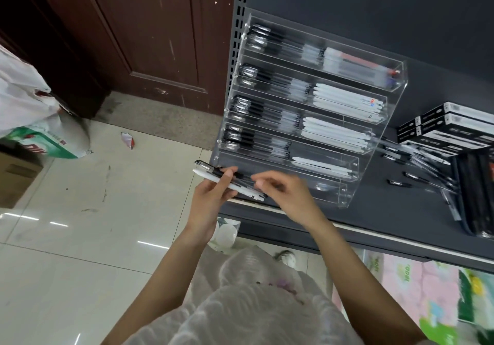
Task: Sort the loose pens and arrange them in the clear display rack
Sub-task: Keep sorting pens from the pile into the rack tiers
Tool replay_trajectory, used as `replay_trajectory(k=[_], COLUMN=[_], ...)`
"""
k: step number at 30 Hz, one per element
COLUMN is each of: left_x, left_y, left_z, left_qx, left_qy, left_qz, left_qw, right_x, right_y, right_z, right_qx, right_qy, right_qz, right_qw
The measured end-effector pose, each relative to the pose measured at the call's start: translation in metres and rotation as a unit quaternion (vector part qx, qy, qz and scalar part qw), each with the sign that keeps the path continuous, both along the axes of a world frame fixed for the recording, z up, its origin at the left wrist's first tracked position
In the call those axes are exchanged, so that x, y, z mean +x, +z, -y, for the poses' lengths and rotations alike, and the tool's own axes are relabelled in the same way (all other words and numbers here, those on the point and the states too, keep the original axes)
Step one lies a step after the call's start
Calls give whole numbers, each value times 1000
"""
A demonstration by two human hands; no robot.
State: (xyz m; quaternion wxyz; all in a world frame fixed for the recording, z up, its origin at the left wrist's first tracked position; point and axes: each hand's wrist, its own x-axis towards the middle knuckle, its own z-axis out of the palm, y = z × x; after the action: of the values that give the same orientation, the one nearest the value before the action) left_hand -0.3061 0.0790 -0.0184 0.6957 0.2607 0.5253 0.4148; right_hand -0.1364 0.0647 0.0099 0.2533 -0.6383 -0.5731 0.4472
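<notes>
A clear acrylic display rack (374, 120) with several tiers stands on the dark grey shelf (401, 211). Its tiers hold black-capped pens at the left and white pens (344, 98) at the right; the lowest tier looks nearly bare. My left hand (211, 197) grips a small bundle of pens (211, 174), black and white, just in front of the rack's lower left corner. My right hand (283, 192) pinches the other end of that bundle, fingers curled. Loose black pens (411, 181) lie on the shelf to the right of the rack.
Black-and-white pen boxes (449, 128) are stacked at the shelf's right, with dark packets (475, 197) in front. Left of the shelf are tiled floor, a brown door (149, 37), a white bag (26, 98) and a cardboard box (16, 178). Packaged goods sit below the shelf.
</notes>
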Motion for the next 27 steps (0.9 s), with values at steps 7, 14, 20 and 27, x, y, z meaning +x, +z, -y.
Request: replay_trajectory(k=[7,14,20,27], left_x=[18,11,-2,-7], left_y=[2,-3,-2,-5], left_z=[4,4,6,9], left_qx=[12,-7,-14,-9], left_qy=[-19,57,86,82], left_qz=[3,-56,-54,-62], left_qw=[1000,997,995,995], right_x=[17,46,27,21], right_y=[-3,-27,-55,-53], right_z=[2,-4,-15,-33], right_qx=[4,163,199,162], right_qy=[41,-3,119,161], right_qz=[26,293,386,316], right_qw=[999,942,893,921])
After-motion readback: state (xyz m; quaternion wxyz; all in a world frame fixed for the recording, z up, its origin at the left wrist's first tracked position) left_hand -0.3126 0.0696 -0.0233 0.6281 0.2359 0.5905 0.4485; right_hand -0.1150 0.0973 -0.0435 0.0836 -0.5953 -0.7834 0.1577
